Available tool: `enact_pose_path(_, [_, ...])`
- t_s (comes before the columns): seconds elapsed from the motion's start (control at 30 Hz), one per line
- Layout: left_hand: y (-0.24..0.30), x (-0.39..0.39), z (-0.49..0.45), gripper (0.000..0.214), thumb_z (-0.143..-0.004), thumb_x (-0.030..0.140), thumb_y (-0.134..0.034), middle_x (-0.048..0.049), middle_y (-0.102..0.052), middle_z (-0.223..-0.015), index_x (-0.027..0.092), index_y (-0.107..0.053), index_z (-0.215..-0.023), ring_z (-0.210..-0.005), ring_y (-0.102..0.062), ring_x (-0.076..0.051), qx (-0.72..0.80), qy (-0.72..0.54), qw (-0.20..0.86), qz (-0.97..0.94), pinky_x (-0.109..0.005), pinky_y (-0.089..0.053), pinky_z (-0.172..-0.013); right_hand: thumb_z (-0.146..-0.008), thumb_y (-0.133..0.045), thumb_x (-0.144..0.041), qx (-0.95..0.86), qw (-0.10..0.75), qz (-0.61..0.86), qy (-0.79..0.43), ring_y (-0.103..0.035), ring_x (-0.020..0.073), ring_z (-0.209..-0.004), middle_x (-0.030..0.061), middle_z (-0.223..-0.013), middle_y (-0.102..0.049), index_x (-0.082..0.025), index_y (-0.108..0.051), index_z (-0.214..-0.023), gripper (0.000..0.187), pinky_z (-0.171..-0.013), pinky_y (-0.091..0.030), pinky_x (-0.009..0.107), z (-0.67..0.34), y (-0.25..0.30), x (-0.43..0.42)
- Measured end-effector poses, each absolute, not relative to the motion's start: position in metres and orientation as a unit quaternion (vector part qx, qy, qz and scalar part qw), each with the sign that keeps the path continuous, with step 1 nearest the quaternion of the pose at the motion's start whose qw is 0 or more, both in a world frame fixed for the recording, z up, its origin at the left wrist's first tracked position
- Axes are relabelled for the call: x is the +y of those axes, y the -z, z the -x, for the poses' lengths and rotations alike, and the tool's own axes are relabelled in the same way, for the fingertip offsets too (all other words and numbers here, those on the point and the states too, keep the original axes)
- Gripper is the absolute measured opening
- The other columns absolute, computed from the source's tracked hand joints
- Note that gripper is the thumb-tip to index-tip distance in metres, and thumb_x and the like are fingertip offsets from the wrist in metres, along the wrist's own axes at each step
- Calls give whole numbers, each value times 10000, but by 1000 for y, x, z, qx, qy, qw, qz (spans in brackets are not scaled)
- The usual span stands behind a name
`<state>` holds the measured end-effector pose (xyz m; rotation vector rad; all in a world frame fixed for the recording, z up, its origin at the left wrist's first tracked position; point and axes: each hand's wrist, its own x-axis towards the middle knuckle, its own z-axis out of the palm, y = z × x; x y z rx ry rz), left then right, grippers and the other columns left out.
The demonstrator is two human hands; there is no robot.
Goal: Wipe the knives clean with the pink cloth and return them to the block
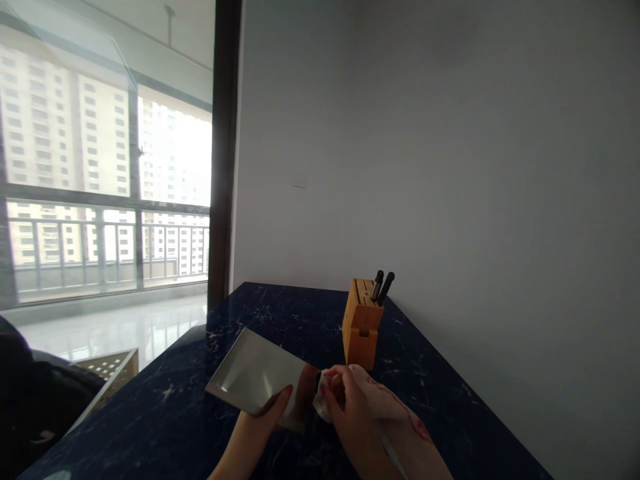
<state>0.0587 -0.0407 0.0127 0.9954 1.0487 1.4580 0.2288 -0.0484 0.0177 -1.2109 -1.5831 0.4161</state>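
Observation:
A flat, shiny rectangular metal sheet (255,370) is tilted over the table, its far left corner raised in view. My left hand (267,413) grips its near edge, the thumb lying on the face. Whether the sheet has a handle cannot be seen. My right hand (347,400) is closed around a bunched part of a white cloth towel (393,403) with red line markings. The bunched part is beside the sheet's right end, and the rest of the towel trails along my right forearm. I cannot tell whether cloth and metal touch.
A wooden knife block (361,333) with two black-handled knives (384,288) stands just beyond my right hand. The dark blue marbled table (295,310) meets a grey wall (475,200). At the left are a perforated pale chair or stool (113,370) and a black object (35,400).

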Motion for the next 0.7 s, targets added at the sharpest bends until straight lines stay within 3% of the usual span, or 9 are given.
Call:
enact_pose_path(0.23, [2,-29,-58,450,-470,372,-822,-103,-712,-759,145,-625,-805,-734,-669,-306,450,-624,516,-377,-341,-551,-557,-804,-451,-192,-734,468,471,-142,-526,173,-779,21,-850,-564,-228,-554,-974,202,-740,-413,296,-240,-16,-52])
enact_pose_path(0.6, [3,-24,-60,461,-467,313,-834,-61,-704,-703,148,-596,-825,-678,-671,-289,451,-623,549,-328,-320,-544,-498,-848,-410,-204,-800,408,431,-88,-515,164,-768,37,-838,-563,-200,-548,-936,163,-732,-411,280,-249,-21,-52])
enact_pose_path(0.7, [3,-21,-60,456,-490,328,-825,-81,-710,-759,141,-604,-842,-708,-671,-284,439,-625,551,-337,-332,-552,-545,-845,-407,-190,-793,411,440,-90,-513,157,-745,26,-803,-550,-202,-539,-899,143,-708,-415,269,-248,-16,-50])
